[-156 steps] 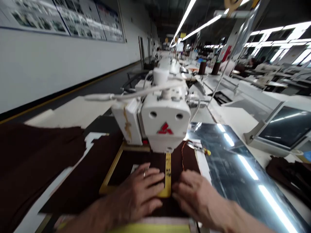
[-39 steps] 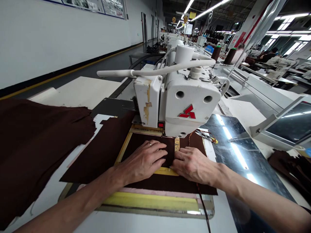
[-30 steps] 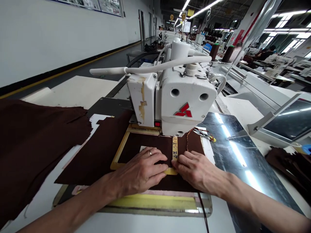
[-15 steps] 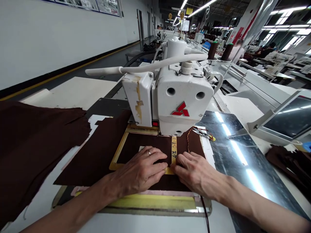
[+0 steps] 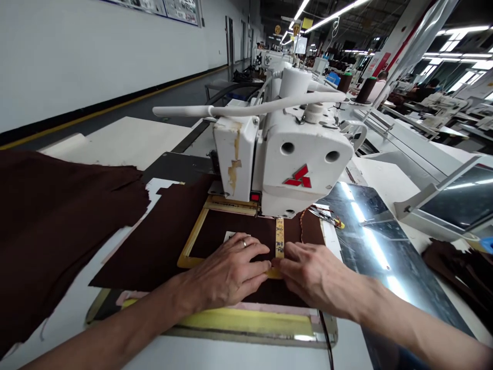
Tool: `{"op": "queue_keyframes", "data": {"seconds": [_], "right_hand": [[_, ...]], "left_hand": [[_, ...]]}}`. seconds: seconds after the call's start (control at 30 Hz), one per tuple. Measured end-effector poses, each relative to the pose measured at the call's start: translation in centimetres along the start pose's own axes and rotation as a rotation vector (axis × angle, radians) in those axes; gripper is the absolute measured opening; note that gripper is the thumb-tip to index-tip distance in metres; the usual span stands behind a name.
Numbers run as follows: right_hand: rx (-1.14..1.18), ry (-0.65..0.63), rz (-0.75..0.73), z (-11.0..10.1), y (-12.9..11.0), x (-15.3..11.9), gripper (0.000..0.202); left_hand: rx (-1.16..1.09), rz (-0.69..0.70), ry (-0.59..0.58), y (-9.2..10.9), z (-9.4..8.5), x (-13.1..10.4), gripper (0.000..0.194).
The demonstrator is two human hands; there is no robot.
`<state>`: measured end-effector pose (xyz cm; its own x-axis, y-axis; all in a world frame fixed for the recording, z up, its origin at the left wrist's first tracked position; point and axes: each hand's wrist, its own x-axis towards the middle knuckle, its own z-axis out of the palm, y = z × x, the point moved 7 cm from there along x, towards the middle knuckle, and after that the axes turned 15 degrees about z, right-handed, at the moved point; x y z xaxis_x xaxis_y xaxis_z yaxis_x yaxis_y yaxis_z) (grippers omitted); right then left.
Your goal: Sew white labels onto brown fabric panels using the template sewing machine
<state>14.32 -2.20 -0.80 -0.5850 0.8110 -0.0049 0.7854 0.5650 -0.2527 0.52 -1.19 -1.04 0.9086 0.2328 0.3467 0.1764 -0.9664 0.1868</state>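
Note:
A dark brown fabric panel (image 5: 154,241) lies under the head of a white sewing machine (image 5: 304,159). On the panel rests a yellow clamp frame (image 5: 188,254), with a marked yellow strip (image 5: 279,236) running toward the needle area. My left hand (image 5: 234,267), a ring on one finger, lies flat across the frame's near side with its fingers stretched out. Just right of it, my right hand (image 5: 311,270) has its fingers curled in at the frame's near edge, beside the strip; what is under those fingertips is hidden. A small white label (image 5: 229,235) shows partly behind my left hand.
More brown cloth (image 5: 69,221) is heaped at the left, and another stack (image 5: 458,277) sits at the far right. Thread snips (image 5: 327,216) lie beside a braided cord (image 5: 301,226). A screen panel (image 5: 458,198) stands at the right; thread cones (image 5: 365,90) rise behind the machine.
The view has tilted and shifted a little, so the machine sits farther right. My right hand's fingers are tucked in slightly more; both hands stay at the frame's near edge.

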Motion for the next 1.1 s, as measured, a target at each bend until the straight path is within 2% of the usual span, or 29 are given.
{"op": "queue_keyframes", "data": {"seconds": [0.23, 0.33, 0.43, 0.53, 0.8, 1.1], "right_hand": [[-0.107, 0.06, 0.006, 2.0, -1.2, 0.4, 0.014], [-0.138, 0.11, 0.039, 2.4, -1.2, 0.8, 0.015], [-0.137, 0.146, 0.044, 2.4, -1.4, 1.0, 0.015], [-0.111, 0.12, 0.031, 2.2, -1.6, 0.9, 0.014], [-0.061, 0.079, 0.023, 2.0, -1.5, 0.9, 0.006], [-0.063, 0.099, -0.004, 1.5, -1.6, 0.9, 0.008]], "left_hand": [[0.042, -0.055, 0.039, -0.8, -0.5, -0.4, 0.022], [0.11, -0.059, -0.005, -1.4, -0.8, 0.6, 0.026], [0.142, -0.06, -0.1, -2.5, -0.5, 1.7, 0.034], [0.164, -0.052, -0.154, -3.7, 0.0, 2.5, 0.038], [0.23, -0.026, -0.134, -4.4, 0.4, 2.4, 0.033], [0.151, -0.064, -0.205, -5.2, 0.8, 2.6, 0.036]]}}
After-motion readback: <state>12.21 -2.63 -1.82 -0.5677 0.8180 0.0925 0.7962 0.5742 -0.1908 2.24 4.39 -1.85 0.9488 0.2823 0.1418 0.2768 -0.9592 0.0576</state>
